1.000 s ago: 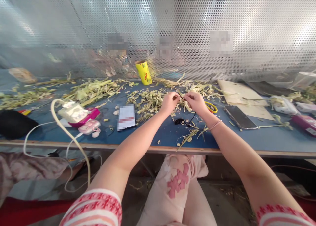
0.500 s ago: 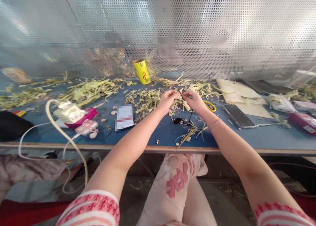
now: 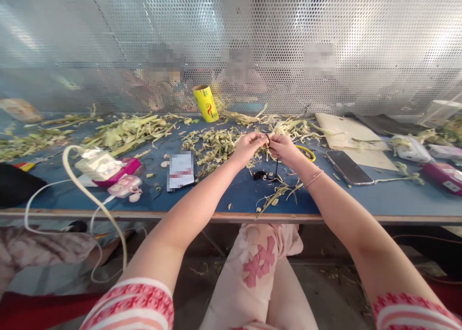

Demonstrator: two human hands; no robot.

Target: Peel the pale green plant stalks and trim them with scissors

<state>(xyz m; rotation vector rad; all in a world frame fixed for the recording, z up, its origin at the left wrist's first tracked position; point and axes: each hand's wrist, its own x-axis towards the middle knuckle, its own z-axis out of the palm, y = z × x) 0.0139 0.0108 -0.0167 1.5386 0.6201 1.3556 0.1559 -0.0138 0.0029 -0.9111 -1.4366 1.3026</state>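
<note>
My left hand (image 3: 250, 146) and my right hand (image 3: 283, 148) meet above the middle of the blue table, their fingertips nearly touching. Both are closed in a pinch on a thin black cord (image 3: 276, 168). A dark loop of it shows between the fingers, and one strand hangs from my right hand to a small black bundle (image 3: 260, 175) on the table. Curled pale green plant strips (image 3: 216, 145) lie behind and beside my hands. A yellow ring (image 3: 306, 153) sits just behind my right wrist, partly covered by it.
A yellow tube (image 3: 206, 104) leans at the back by the perforated metal screen (image 3: 238, 27). A phone (image 3: 350, 168) and brown paper (image 3: 346, 133) lie right. Left are a white card (image 3: 180, 171) and a power strip (image 3: 103, 166) with a looping cable. The wooden table edge (image 3: 231, 218) runs in front.
My hands have come closer together, and the black cord between them, stretched slanting before, now forms a small loop at the fingertips. The view has shifted slightly.
</note>
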